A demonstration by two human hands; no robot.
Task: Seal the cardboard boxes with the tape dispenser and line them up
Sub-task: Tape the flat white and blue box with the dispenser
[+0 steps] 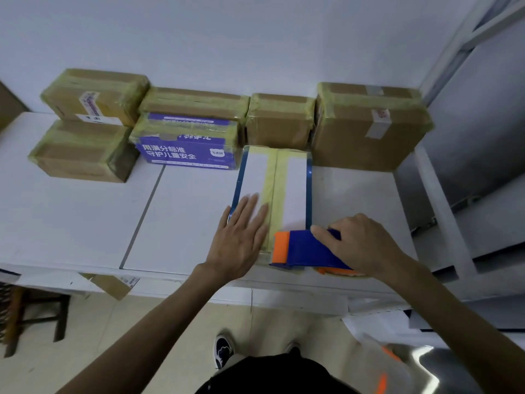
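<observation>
A flat white box with blue edges (297,189) lies lengthwise near the table's front edge, with yellowish tape running down its middle seam. My left hand (240,237) presses flat on the box's near left part, fingers straight. My right hand (359,244) grips the blue and orange tape dispenser (301,250) at the box's near end, where the tape strip ends. Behind it stand several taped boxes: a purple printed box (187,150) and brown boxes (279,122), (369,126), (85,150).
The white table (71,217) backs onto a white wall. Another brown box (95,96) is stacked at the far left. A metal shelf frame (443,194) stands to the right. A stool (31,317) and a cardboard piece (110,285) sit below the front edge.
</observation>
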